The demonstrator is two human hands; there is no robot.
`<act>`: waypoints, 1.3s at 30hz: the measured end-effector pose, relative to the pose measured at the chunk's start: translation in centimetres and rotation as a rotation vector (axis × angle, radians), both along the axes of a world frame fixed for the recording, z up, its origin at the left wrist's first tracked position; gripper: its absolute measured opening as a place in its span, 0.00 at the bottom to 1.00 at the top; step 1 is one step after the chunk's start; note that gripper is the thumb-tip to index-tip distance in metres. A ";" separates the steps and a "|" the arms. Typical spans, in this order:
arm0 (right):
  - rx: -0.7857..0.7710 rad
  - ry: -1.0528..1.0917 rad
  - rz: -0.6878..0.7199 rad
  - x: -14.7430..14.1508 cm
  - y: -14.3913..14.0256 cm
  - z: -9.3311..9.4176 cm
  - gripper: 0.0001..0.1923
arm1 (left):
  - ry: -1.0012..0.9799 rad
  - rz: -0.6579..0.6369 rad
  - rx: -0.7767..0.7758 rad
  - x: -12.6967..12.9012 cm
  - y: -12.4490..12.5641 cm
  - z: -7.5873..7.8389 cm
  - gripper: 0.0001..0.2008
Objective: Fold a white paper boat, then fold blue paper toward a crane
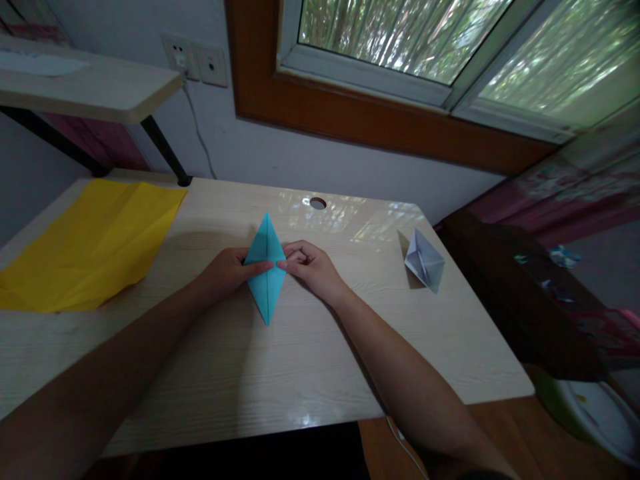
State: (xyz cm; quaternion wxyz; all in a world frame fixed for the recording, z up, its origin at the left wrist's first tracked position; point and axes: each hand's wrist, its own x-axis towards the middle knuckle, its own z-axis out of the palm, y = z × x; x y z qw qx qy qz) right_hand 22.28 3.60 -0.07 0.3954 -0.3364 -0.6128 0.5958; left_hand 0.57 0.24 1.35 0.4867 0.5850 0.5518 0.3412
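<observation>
A blue sheet of origami paper (267, 293), folded into a long diamond with a crease down its middle, is held just over the desk. My left hand (233, 270) grips its left corner, thumb lying across the front and the other fingers behind. On the right corner, my right hand (313, 267) pinches the paper, its thumb on the front and the fingers curled. Both thumb tips nearly meet near the diamond's centre. What the fingers do behind the paper is hidden.
A creased yellow sheet (95, 247) lies on the desk (310, 373) at left, beneath a raised shelf (100, 90). A folded grey-white paper piece (425, 261) stands at right. A cable hole (318, 203) sits near the back edge. The window (405, 40) is behind.
</observation>
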 end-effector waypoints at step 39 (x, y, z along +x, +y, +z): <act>0.152 -0.137 -0.185 0.5 -0.3 0.5 0.17 | -0.065 0.194 0.071 -0.8 0.2 -1.2 0.17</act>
